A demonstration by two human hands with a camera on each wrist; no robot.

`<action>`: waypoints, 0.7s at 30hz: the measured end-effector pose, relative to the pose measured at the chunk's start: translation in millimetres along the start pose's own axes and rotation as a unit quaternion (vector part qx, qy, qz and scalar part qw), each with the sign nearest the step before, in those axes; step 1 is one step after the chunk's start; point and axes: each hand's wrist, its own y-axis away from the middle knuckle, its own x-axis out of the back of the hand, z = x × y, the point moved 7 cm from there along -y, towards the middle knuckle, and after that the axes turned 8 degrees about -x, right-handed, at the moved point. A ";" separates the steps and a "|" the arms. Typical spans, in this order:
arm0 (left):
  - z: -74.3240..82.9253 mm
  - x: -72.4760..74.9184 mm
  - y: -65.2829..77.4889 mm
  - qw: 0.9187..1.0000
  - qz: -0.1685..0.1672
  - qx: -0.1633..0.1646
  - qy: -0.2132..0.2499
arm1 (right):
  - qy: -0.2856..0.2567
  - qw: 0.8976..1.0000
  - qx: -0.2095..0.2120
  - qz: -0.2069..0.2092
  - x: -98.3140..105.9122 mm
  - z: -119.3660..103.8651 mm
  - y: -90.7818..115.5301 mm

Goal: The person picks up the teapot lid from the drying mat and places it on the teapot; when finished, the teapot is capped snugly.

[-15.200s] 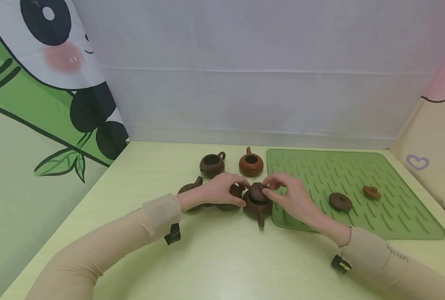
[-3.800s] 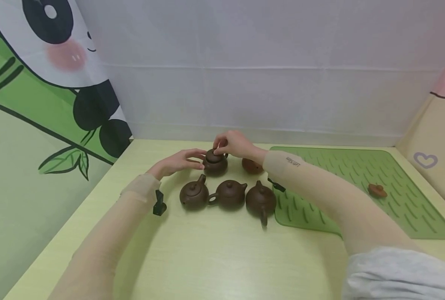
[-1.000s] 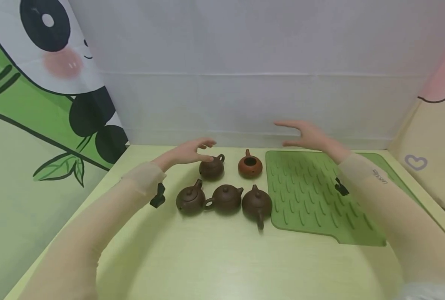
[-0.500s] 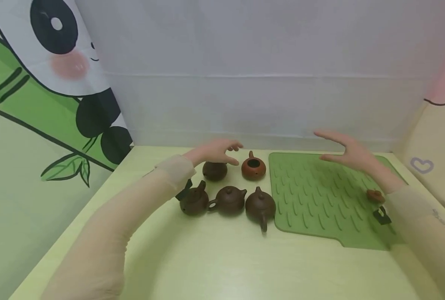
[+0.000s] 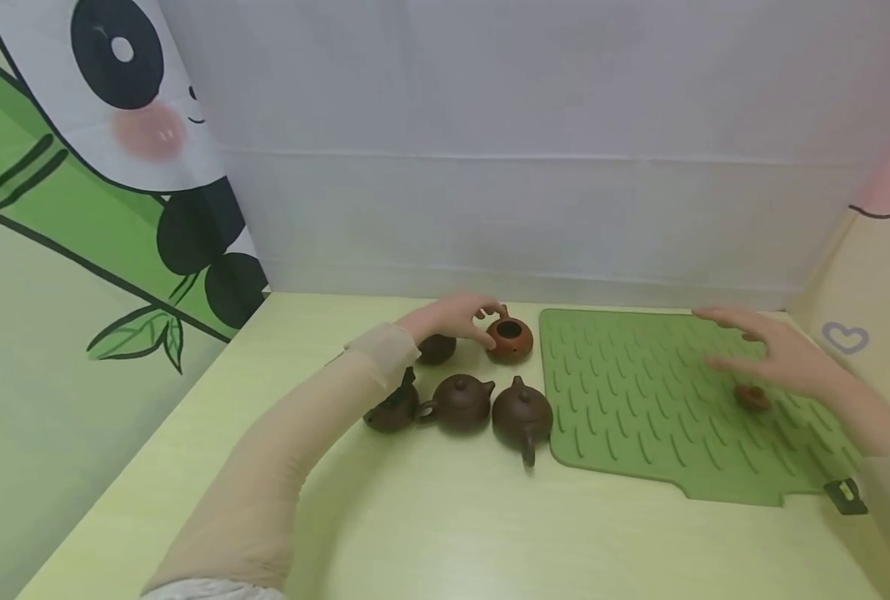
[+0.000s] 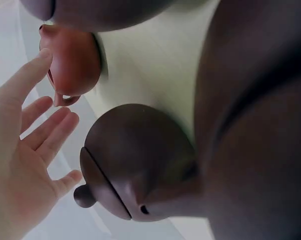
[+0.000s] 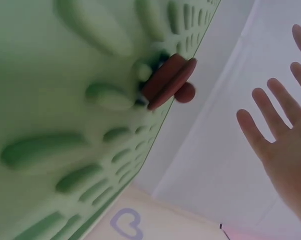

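Note:
My left hand (image 5: 452, 318) reaches to the lidless reddish-brown teapot (image 5: 512, 348), fingers spread and thumb at its near side. In the left wrist view the thumb tip overlaps that teapot's upper part, and a dark lidded teapot (image 6: 135, 155) stands below the fingers. From the head, the hand partly covers this dark pot. Over the right part of the mat, my right hand (image 5: 782, 354) is held with loose, parted fingers and nothing in it. Just beside and below it lies a small reddish-brown lid (image 5: 751, 397), knob upward, seen edge-on in the right wrist view.
Three dark brown lidded teapots form a front row: a left one (image 5: 391, 417) partly behind the wrist camera, a middle one (image 5: 460, 404) and a right one (image 5: 522, 414) by the mat's edge. The green textured mat (image 5: 617, 392) covers the table's right side.
Over 15 seconds, dark lids went onto the front-right and back-left teapots. In the last second my left hand moved right to the reddish-brown teapot, and my right hand moved right and down beside its lid.

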 end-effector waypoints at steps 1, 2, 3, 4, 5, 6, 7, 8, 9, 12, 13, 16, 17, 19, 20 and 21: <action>-0.6 0.5 0.2 1.000 0.000 0.004 0.000 | 0.005 1.000 -0.002 0.000 0.0 2.5 2.8; -1.3 1.0 0.4 1.000 -0.002 0.009 -0.002 | 0.008 1.000 -0.007 -0.002 -0.3 5.3 5.4; -1.8 1.5 0.6 1.000 -0.004 0.013 -0.004 | 0.003 1.000 -0.014 -0.010 -1.2 8.3 7.7; -2.2 2.0 0.8 1.000 -0.005 0.017 -0.006 | -0.005 1.000 -0.021 -0.020 -2.2 11.6 10.0; -2.1 2.4 0.8 1.000 -0.007 0.020 -0.005 | -0.007 0.999 -0.025 -0.032 -3.4 14.5 12.1; -1.6 2.6 0.6 1.000 -0.009 0.021 -0.002 | -0.010 0.998 -0.032 -0.044 -4.6 17.5 14.0; -1.2 2.6 0.4 1.000 -0.010 0.022 0.004 | -0.016 0.998 -0.036 -0.057 -5.6 20.8 16.0; -0.9 2.5 0.2 1.000 -0.010 0.023 0.010 | -0.020 0.997 -0.039 -0.069 -6.4 23.9 17.9; -0.7 2.2 0.0 1.000 -0.010 0.024 0.017 | -0.025 0.996 -0.039 -0.081 -6.8 26.8 19.6; -0.8 1.2 -0.9 0.999 -0.011 0.031 0.036 | -0.019 0.994 -0.043 -0.101 -7.4 35.8 23.7; -1.3 1.0 -1.2 0.998 -0.012 0.036 0.041 | -0.015 0.993 -0.043 -0.107 -7.6 38.9 24.8; -2.2 1.4 -2.5 0.997 -0.014 0.046 0.056 | -0.007 0.993 -0.049 -0.111 -7.4 46.9 26.7; -2.0 1.8 -3.0 0.997 -0.014 0.048 0.061 | -0.007 0.992 -0.052 -0.115 -7.3 49.8 27.6; -1.2 2.4 -3.9 0.996 -0.015 0.050 0.071 | -0.013 0.991 -0.058 -0.119 -6.9 54.8 29.4; -0.8 2.5 -4.1 0.996 -0.016 0.049 0.074 | -0.020 0.990 -0.061 -0.124 -6.8 56.9 30.6; -0.6 2.7 -4.2 0.996 -0.016 0.050 0.076 | -0.025 0.989 -0.063 -0.129 -6.9 58.9 31.8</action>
